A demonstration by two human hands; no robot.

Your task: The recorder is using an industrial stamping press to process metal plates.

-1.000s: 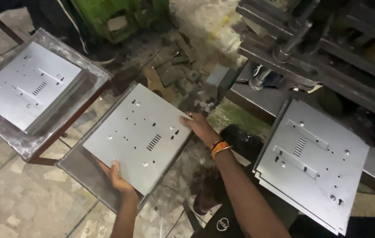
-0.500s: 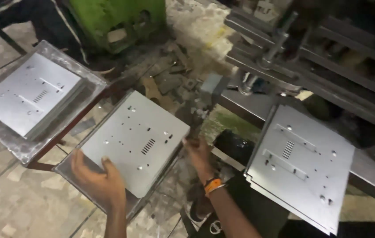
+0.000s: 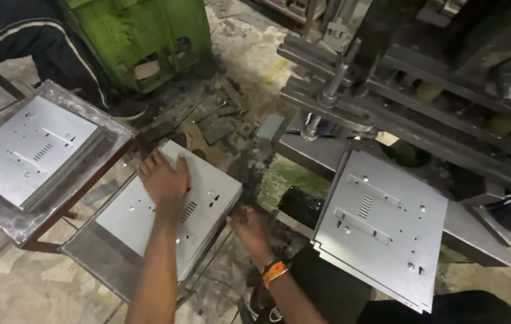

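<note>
Machinery fills the frame from twelve to three o'clock: a dark steel press (image 3: 399, 78) with rails and posts, and a green machine body (image 3: 141, 36) at eleven o'clock. At four o'clock a stack of punched plates (image 3: 381, 225) rests on the press's worktop (image 3: 477, 234), overhanging its near edge. At nine o'clock a second stack of like plates (image 3: 27, 150) lies on a low metal stand (image 3: 3, 219). At centre, on another low stand (image 3: 93, 261), sits the punched sheet-metal plate (image 3: 201, 210) being handled: grey, matte, rectangular, with a small louvred slot group near its middle and scattered round holes. The left hand (image 3: 164, 180) lies flat on its top, fingers spread, pressing down rather than closing on anything. The right hand (image 3: 248, 225), with an orange band at the wrist, meets the plate's edge at five o'clock; its grip is hidden from here, so I cannot tell whether the fingers curl under. Squaring such a plate likely goes best with the palm kept flat and fingertips clear of the cut edges, which look sharp.
</note>
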